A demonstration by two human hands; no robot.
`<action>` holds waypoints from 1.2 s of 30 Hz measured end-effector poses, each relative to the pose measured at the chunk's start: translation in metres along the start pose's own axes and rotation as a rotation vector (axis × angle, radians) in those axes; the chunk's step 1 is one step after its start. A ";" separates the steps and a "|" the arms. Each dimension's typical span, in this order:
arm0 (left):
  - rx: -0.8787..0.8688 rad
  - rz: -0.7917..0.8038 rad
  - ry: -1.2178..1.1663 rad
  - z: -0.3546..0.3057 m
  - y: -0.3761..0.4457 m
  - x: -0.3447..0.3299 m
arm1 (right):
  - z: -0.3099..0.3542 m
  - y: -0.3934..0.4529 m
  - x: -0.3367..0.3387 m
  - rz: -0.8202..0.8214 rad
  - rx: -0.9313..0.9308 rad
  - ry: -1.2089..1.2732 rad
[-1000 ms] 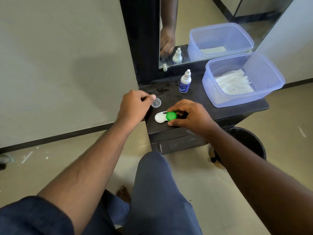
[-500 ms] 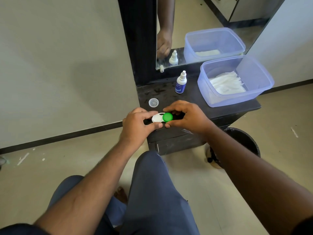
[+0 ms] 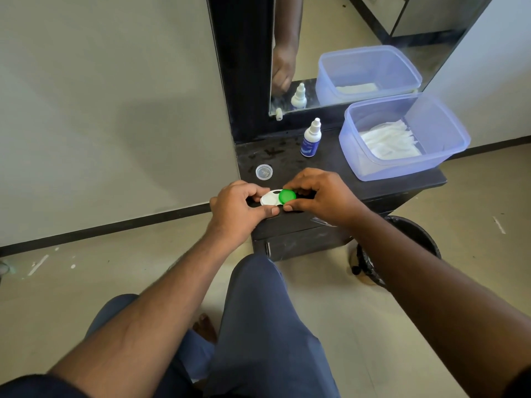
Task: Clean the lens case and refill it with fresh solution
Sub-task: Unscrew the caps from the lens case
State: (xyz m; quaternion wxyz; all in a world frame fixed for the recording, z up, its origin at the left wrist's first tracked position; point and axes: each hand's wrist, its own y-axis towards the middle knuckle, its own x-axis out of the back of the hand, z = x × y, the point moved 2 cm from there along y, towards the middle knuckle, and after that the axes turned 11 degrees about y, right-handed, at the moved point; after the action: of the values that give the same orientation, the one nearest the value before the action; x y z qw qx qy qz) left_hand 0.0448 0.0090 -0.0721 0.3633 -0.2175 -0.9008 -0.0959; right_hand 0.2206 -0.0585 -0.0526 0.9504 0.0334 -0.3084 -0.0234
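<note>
Plastic, small and stiff, the lens case [image 3: 271, 198] likely weighs almost nothing and could skid or twist, so its flat white body is the place to pin it while the ridged green cap [image 3: 287, 195] is turned. It sits at the near edge of the dark surface [image 3: 339, 165]. Left hand [image 3: 238, 206] pinches the white end between thumb and fingers; right hand [image 3: 319, 196] pinches the cap. Farther back lie a clear cap [image 3: 264, 171], then the solution bottle [image 3: 311, 138].
</note>
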 end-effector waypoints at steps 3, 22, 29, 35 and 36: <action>-0.007 0.005 -0.005 0.000 0.001 -0.001 | -0.001 0.005 0.003 0.068 0.066 -0.038; 0.051 0.055 0.002 -0.003 0.002 0.001 | -0.011 0.004 0.003 0.090 0.052 0.137; 0.052 0.070 -0.020 -0.004 0.002 0.000 | -0.012 0.008 0.004 0.162 0.004 0.183; 0.052 0.063 -0.021 -0.003 0.001 0.000 | -0.013 0.002 0.005 0.099 0.030 0.274; 0.050 0.061 -0.023 -0.003 0.001 0.000 | -0.013 0.003 0.006 0.131 0.010 0.284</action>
State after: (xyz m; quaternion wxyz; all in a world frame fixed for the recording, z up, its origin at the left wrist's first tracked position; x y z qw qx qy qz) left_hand 0.0471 0.0092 -0.0697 0.3611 -0.2368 -0.9000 -0.0599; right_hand 0.2330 -0.0556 -0.0592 0.9838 0.0209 -0.1723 0.0449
